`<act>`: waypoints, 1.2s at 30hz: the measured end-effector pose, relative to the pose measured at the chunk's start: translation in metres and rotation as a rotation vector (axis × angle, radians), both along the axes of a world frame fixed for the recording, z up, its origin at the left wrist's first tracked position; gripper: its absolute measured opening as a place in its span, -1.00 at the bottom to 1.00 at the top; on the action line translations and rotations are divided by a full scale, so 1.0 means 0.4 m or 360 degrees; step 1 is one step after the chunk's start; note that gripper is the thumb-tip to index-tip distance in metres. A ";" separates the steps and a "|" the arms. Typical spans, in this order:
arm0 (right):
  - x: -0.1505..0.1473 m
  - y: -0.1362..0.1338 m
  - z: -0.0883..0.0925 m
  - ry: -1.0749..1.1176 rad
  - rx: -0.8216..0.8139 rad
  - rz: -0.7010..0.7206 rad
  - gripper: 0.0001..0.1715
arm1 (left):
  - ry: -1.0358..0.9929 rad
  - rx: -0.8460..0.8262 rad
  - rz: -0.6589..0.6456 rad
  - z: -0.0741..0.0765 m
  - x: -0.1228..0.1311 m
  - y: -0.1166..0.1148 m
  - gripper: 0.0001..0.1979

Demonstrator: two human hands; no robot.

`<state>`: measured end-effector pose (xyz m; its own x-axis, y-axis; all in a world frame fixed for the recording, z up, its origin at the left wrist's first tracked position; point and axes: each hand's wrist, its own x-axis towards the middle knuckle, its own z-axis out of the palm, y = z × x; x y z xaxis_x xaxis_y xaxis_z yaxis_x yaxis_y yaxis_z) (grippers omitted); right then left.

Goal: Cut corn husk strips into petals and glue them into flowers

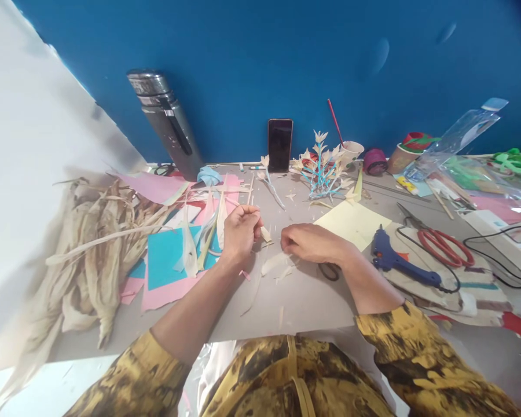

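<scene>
Above the middle of the table, my left hand is closed in a pinch; whatever its fingers hold is too small to make out. My right hand sits to its right, fingers curled downward near the tabletop, with the fingertips hidden. Between and below the hands lie pale husk scraps. Dark scissor handles show beneath my right wrist. A single pale flower on a stem lies beyond my hands, beside a bunch of husk flowers on blue stems.
Dried corn husks and blue paper lie left. Pale yellow paper, a blue glue gun and red-handled scissors lie right. Along the wall stand a flask, phone, paper cup and plastic bottle.
</scene>
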<state>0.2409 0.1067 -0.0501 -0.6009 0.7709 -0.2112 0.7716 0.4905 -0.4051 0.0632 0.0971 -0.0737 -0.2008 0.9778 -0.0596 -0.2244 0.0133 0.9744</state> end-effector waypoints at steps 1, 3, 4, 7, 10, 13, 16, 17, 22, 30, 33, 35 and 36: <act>0.005 0.004 0.002 0.0003 0.0022 -0.0058 -0.86 | -0.0009 -0.0006 -0.0005 -0.001 0.000 0.000 -0.88; 0.015 0.013 0.004 0.0031 0.0044 -0.0135 -0.88 | -0.0001 -0.0021 -0.0018 -0.003 -0.001 0.001 -0.89; 0.020 0.018 0.003 0.0059 0.0048 -0.0151 -0.89 | 0.0005 -0.0030 -0.0028 -0.005 -0.001 0.001 -0.90; 0.035 0.037 0.000 0.0250 0.0145 -0.0282 -0.87 | 0.0000 -0.0044 -0.0040 -0.009 -0.001 0.000 -0.85; 0.044 0.053 -0.004 0.0618 0.0344 -0.0647 -0.79 | -0.0022 -0.0038 0.0034 -0.006 0.003 -0.002 -0.88; 0.028 0.055 -0.009 0.1111 0.0298 -0.0914 -0.77 | -0.0081 -0.0117 0.0010 0.007 0.012 -0.009 -0.78; -0.007 0.040 -0.014 0.1412 0.0024 -0.0909 -0.79 | -0.0166 -0.0214 -0.0185 0.019 0.022 -0.022 -0.75; -0.018 0.033 -0.016 0.1444 -0.0041 -0.0874 -0.80 | -0.0167 -0.0205 -0.0231 0.021 0.024 -0.025 -0.75; -0.039 0.015 -0.017 0.1399 -0.0187 -0.0756 -0.80 | -0.0034 -0.0168 -0.0221 0.016 0.022 -0.029 -0.84; -0.038 0.018 -0.018 0.1297 -0.0170 -0.0579 -0.79 | 0.0284 -0.0125 -0.0224 0.007 0.018 -0.031 -0.89; -0.045 0.012 -0.015 0.1263 -0.0163 -0.0585 -0.85 | 0.0232 -0.0144 -0.0222 0.004 0.016 -0.030 -0.90; -0.046 0.008 -0.012 0.1251 -0.0194 -0.0577 -0.85 | 0.0200 -0.0136 -0.0205 0.006 0.014 -0.028 -0.90; -0.046 0.007 -0.011 0.1245 -0.0220 -0.0567 -0.85 | 0.0205 -0.0130 -0.0194 0.007 0.013 -0.027 -0.88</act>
<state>0.2224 0.1095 -0.0546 -0.3406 0.9385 0.0559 0.3449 0.1800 -0.9212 0.0684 0.0862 -0.0709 -0.0924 0.9883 -0.1210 -0.0896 0.1128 0.9896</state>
